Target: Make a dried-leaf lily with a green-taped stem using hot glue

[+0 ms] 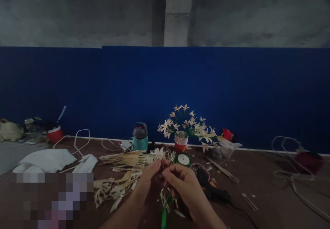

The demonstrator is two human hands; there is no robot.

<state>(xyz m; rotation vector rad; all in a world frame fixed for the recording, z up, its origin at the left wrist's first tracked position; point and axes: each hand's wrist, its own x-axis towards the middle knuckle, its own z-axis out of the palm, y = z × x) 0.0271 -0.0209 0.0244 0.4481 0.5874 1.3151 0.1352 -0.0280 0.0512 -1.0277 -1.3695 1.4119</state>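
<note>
Both hands meet low in the middle of the head view. My left hand (pixel 149 176) is closed around the base of a pale artificial flower (pixel 158 153), whose petals point up and away from me. Close beside it, my right hand (pixel 183 180) pinches at the thin stem just below the bloom; its fingertips partly hide what they grip. A strip of green tape (pixel 164 216) hangs beneath the hands, and where its upper end goes is not clear. Just beyond my right hand lies a roll of green tape (pixel 184 159) with a white centre.
Dried pale leaf strips (pixel 129 160) spread to the left. Behind stand a teal canister (pixel 140 141) and a red cup (pixel 180 143) with several finished flowers (pixel 190 122). A black glue gun (pixel 215 191) and its cord lie right. White cloth (pixel 48 160) lies left.
</note>
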